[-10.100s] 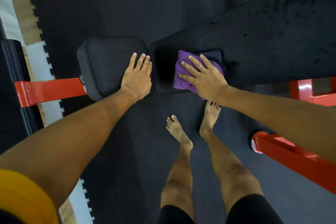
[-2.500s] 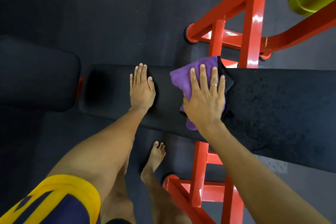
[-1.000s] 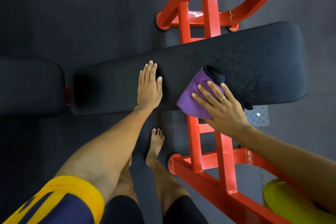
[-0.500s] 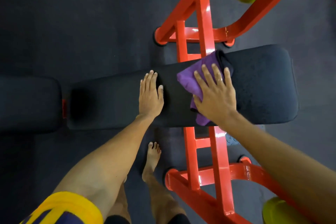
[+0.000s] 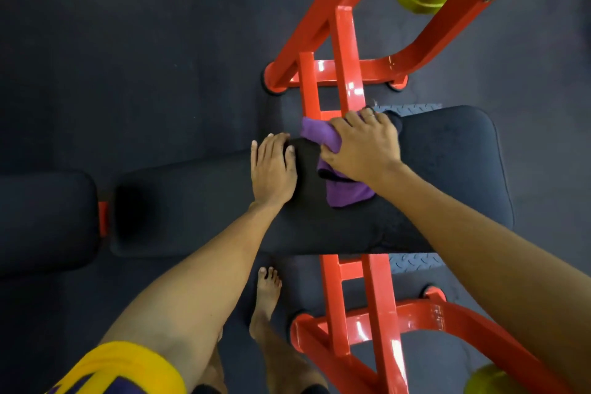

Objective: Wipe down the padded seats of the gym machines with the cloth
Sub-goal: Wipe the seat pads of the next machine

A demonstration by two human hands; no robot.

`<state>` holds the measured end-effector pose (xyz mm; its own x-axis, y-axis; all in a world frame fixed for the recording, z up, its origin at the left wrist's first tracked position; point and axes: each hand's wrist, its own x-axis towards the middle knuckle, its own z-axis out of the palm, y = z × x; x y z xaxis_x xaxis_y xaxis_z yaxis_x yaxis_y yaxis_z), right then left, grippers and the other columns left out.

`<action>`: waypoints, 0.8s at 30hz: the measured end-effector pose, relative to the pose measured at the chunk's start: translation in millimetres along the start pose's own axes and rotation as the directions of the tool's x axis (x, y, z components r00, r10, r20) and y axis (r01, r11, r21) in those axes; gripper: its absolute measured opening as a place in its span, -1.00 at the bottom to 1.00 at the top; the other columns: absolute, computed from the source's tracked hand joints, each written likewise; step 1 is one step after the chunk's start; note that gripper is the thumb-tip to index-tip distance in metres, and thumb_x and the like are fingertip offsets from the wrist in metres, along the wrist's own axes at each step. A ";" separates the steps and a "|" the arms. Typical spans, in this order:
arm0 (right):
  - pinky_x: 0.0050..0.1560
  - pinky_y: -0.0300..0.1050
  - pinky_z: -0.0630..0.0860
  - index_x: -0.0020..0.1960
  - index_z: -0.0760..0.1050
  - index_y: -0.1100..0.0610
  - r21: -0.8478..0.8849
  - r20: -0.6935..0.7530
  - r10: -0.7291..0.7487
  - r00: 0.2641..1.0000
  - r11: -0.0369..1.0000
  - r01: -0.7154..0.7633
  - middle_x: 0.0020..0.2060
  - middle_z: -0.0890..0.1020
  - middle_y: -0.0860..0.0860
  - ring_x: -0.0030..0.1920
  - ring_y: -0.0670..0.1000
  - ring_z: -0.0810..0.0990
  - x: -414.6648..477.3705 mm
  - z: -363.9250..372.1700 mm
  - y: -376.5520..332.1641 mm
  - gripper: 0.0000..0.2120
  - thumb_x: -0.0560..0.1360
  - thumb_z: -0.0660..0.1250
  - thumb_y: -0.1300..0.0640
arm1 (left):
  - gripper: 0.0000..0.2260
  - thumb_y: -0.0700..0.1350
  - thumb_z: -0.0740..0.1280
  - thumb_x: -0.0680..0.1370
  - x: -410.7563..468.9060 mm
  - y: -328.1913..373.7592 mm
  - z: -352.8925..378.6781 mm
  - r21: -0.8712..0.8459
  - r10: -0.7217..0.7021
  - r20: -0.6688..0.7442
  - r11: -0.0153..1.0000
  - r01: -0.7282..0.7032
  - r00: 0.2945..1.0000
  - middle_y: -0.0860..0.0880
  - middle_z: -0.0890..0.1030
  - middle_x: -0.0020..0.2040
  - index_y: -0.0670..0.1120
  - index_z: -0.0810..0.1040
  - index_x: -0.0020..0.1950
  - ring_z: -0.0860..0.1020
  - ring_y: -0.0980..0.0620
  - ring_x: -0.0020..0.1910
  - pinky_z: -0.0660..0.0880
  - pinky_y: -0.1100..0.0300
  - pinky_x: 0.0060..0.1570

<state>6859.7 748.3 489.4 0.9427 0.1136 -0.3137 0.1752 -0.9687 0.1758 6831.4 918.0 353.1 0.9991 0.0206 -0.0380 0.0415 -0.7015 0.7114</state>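
Head view: bunched purple cloth (image 5: 347, 197), black-trimmed

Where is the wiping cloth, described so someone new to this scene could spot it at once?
Find the red frame crossing under the long black pad. On that pad's far edge, above the frame, the right hand grips the cloth. Purple and bunched, it stands out from the black pad and red frame around it.

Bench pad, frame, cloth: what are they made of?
Bench pad: looks like foam under matte black vinyl or fabric; dull, finely grained, rounded corners. Frame: probably steel tube, glossy red paint; sharp highlights, square sections. Cloth: soft purple fabric, maybe microfibre; bunches and folds under the right hand.
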 end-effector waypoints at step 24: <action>0.59 0.31 -0.03 0.56 0.35 0.10 0.168 -0.127 0.306 0.944 0.944 -0.283 0.55 0.34 0.13 0.60 0.24 0.16 -28.9 18.4 -37.1 -0.30 0.48 0.33 -0.15 | -0.63 -0.07 0.04 0.64 0.9 0.3 3.2 0.086 0.034 -0.017 0.996 -0.032 0.999 -0.04 0.56 0.30 -0.10 0.51 0.33 0.46 -0.03 0.35 0.12 -0.09 0.56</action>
<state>6820.8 776.9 474.8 0.9792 -0.1608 -0.1233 -0.1493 -0.9840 0.0976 6832.3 915.6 351.1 1.0000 0.0088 -0.0019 0.0079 -0.7608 0.6489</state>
